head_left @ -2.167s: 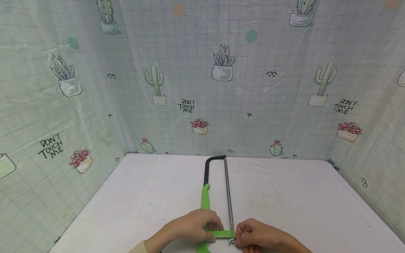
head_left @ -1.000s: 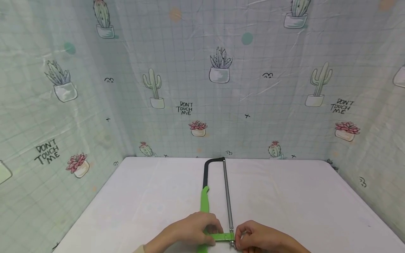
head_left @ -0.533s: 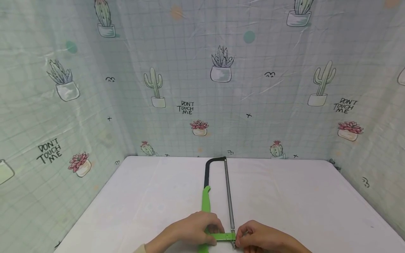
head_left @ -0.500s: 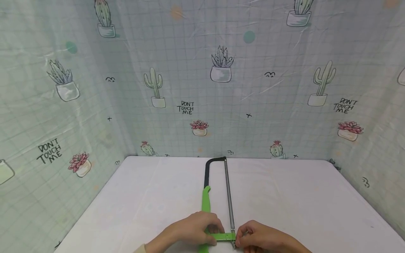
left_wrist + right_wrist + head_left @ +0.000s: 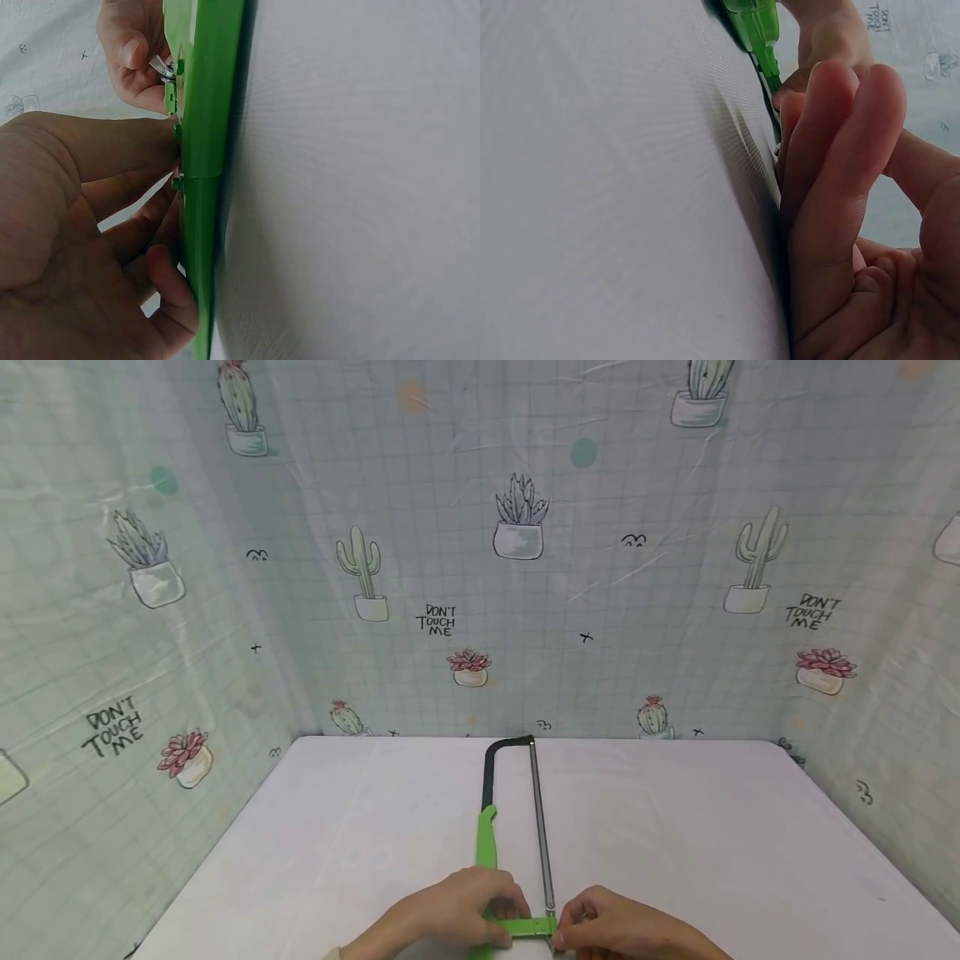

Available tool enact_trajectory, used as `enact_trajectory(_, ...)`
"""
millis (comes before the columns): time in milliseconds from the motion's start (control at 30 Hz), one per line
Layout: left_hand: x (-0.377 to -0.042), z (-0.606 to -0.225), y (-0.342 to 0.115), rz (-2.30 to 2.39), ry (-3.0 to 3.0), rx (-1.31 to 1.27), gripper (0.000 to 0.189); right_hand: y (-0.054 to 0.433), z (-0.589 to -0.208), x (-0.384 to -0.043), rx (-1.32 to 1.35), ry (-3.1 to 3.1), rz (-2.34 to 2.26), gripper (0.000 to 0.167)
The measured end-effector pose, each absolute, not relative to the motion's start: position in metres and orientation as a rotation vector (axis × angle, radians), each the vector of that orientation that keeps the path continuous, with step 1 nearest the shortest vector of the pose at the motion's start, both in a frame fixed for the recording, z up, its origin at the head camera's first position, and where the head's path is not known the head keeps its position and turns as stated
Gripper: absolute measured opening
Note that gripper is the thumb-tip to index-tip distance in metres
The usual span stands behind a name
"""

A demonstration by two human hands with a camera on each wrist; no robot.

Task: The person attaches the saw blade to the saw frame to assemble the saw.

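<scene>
A hacksaw (image 5: pixel 487 837) with a green handle and black front frame lies flat on the white table, its far end pointing away from me. Its grey blade (image 5: pixel 541 827) runs along the right side. My left hand (image 5: pixel 461 906) grips the green rear part, thumb and fingers on either side of the short cross-piece (image 5: pixel 528 927). At the blade's near end, my right hand (image 5: pixel 618 922) pinches a small metal wing nut (image 5: pixel 161 69), mostly covered by the fingers in the head view. The right wrist view shows my right-hand fingers (image 5: pixel 840 142) low beside the table, with the green hacksaw end beyond.
The white table (image 5: pixel 712 835) spreads to both sides of the hacksaw. Behind it and along the sides hangs a pale sheet (image 5: pixel 585 577) printed with cacti and lettering.
The wing nut's wings stand at a different angle from before, with my right fingers staying at it. My left hand and the hacksaw keep their places; the head view shifts slightly.
</scene>
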State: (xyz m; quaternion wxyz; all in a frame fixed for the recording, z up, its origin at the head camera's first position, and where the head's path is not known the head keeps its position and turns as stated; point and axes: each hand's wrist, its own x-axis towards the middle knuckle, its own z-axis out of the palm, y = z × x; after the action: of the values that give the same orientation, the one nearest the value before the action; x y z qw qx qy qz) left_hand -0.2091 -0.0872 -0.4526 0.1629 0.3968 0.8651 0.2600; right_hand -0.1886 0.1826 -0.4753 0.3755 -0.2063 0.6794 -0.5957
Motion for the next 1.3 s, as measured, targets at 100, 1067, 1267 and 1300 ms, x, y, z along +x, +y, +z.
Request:
enact_trajectory(100,-0.2072,-0.4519,-0.0874,0.749,2.465,1.123,0.027,0.1820,-0.4755,-0.1876,-0.523,1.744,-1.523,0.039)
enact_trajectory(1067,-0.2085,-0.4525,-0.0868,0.740,2.479,1.133,0.027,0.1819,-0.4773,-0.1880,-0.521,1.781,-1.521,0.029)
enact_trajectory(1267,-0.2079,-0.4534,-0.0879,0.744,2.479,1.143,0.027,0.1844,-0.4795,-0.1912,-0.518,1.747,-1.517,0.022)
enact_trajectory(1300,-0.2080,-0.4531,-0.0883,0.741,2.482,1.146,0.027,0.1845,-0.4796,-0.1921,-0.520,1.739,-1.520,0.023)
